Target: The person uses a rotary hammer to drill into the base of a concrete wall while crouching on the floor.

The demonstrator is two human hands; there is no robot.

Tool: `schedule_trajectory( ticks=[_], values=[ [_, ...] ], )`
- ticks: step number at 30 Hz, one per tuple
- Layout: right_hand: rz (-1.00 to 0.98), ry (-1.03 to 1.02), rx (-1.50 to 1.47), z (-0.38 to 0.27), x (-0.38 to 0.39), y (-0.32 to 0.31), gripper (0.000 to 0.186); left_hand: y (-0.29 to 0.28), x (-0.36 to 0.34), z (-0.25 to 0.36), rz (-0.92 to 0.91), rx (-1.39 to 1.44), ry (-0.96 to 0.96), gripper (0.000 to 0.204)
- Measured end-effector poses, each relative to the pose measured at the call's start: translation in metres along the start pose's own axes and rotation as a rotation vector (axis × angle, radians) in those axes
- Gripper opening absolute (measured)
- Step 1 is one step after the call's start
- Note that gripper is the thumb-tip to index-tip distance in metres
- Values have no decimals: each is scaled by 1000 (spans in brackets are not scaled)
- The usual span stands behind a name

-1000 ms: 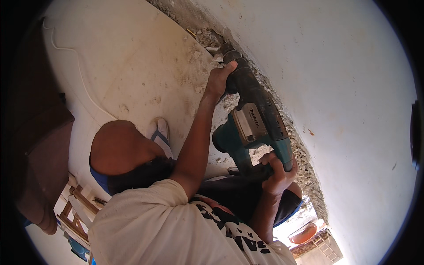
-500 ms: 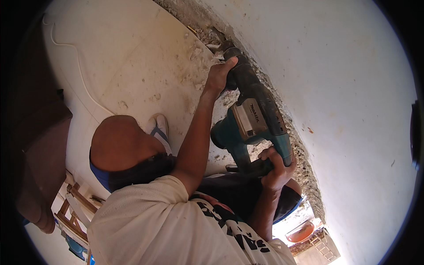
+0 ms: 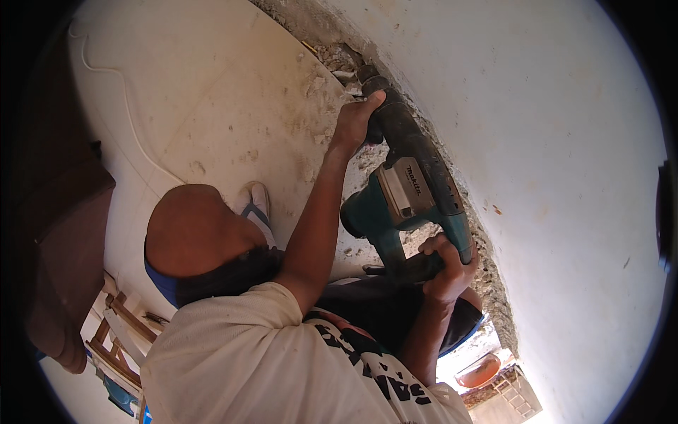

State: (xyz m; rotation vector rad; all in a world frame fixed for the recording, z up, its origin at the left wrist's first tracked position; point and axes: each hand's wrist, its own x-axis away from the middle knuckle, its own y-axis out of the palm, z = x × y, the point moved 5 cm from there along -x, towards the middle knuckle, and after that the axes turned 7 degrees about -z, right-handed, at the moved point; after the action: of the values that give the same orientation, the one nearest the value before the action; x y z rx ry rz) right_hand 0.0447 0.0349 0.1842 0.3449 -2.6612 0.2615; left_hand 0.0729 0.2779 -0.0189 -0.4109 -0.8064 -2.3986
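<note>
A teal and black demolition hammer (image 3: 417, 187) lies slanted along the foot of the white wall (image 3: 558, 141). Its nose points to the far end of a rough, broken strip (image 3: 498, 311) where wall and floor meet. My left hand (image 3: 353, 126) is closed near the front of the tool, seemingly round a side handle that its fingers mostly hide. Wrapped round the rear grip is my right hand (image 3: 450, 272), close to my bent knee. The chisel's tip cannot be made out among the rubble (image 3: 342, 63).
Pale, dusty floor (image 3: 233, 85) with crumbs of debris spreads to the left, crossed by a white cable (image 3: 128, 106). My shoe (image 3: 258, 198) rests on it. A wooden frame (image 3: 123, 343) stands at lower left. Behind lie an orange basin (image 3: 480, 371) and a small ladder (image 3: 515, 396).
The hammer has shifted slightly to the right, and its rear end a little farther from me along the wall. Both hands have moved with it, keeping their grip.
</note>
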Motion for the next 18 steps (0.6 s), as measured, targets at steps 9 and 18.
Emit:
schedule_trajectory(
  ticks=[9,18],
  values=[
    [-27,-23,-46,-2,-8,-2,13,-11,-7,-9,2,18,-40,55],
    [15,7,-49,-5,0,-1,14,-1,-1,-2,52,-8,-8,61]
  ],
)
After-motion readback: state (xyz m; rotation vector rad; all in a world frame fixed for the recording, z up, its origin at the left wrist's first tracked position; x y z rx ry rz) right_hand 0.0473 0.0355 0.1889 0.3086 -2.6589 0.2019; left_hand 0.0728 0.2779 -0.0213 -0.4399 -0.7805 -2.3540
